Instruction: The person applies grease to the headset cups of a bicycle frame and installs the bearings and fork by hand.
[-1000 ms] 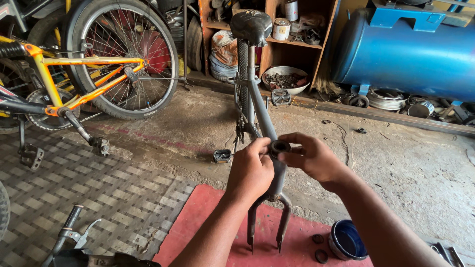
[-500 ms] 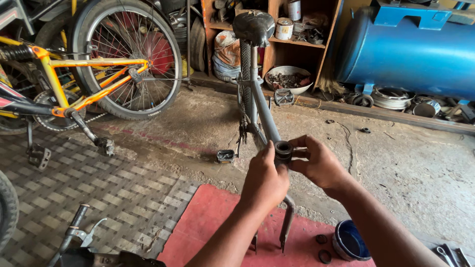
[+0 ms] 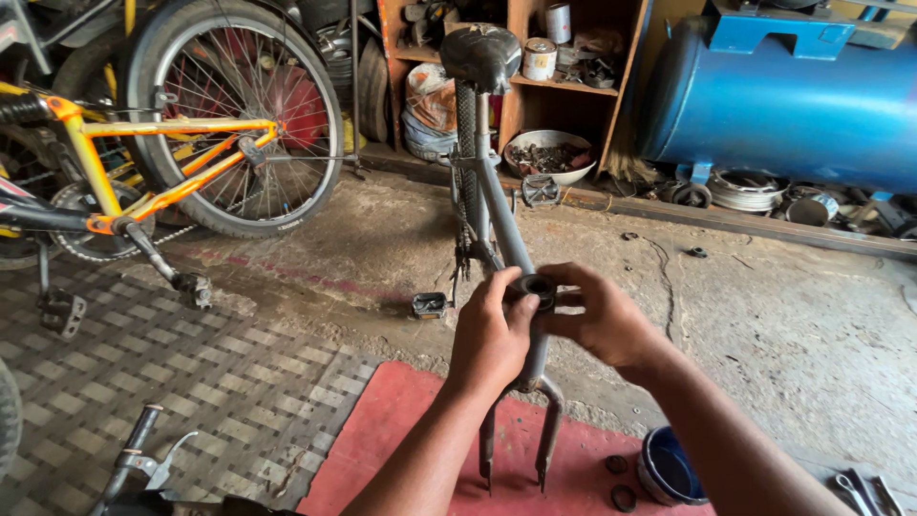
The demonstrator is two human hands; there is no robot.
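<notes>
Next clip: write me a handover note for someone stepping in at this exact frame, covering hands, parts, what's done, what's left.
Left hand grips the top of the grey bike frame, thumb by the dark ring on the head tube.
Right hand pinches that ring from the other side.
Fork is in the frame, tips over the red mat.
Two loose rings and a blue tub lie on the mat.
Done: fork inserted. Left: whether the ring is fully seated cannot be told; no front wheel fitted.
</notes>
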